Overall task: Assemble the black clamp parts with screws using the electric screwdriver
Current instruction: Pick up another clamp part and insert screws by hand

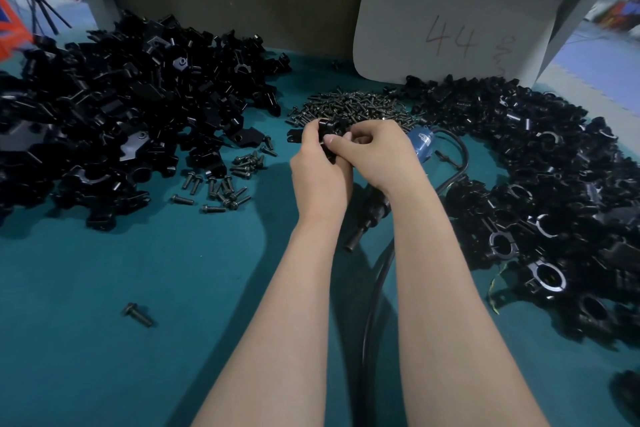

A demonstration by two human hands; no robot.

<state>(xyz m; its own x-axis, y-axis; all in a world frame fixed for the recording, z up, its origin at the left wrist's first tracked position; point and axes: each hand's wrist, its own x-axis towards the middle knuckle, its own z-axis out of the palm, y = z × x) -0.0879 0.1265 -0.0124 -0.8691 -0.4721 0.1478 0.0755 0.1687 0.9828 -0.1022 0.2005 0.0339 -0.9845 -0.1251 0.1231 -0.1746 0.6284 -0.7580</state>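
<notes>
- Single dark flanged screw (138, 314), lying alone on the teal table mat (104, 374); nearest item, well apart from the rest.
- Black rubber cable (465, 156), running up beside the right forearm and looping round to the tool.
- Blue-bodied electric screwdriver (372, 211) with black nose, lying on the mat beneath both wrists, unheld. Label on the blue body too blurred to read.
- Left hand (320, 180), fingers curled round a small black clamp part (330, 128), held above the mat just before the screw pile.
- Right hand (379, 152), fingers curled tight against the same part. Cannot tell whether a screw is pinched between them.
- Step in hand, as judged: mating the pieces or seating a screw by hand. Best done with holes lined up and the screw started straight by fingertip before taking up the driver, with a firm left-hand grip against twisting.
- Loose dark screws (221, 184), scattered left of the hands.
- Dense pile of dark screws (353, 104), just beyond the hands.
- Heap of black clamp pieces (121, 97), far left.
- Heap of ring-shaped black clamps (536, 184), right.
- Grey rounded card (398, 10), propped at the back. Handwritten "44" in red; scrawl beside it illegible.
</notes>
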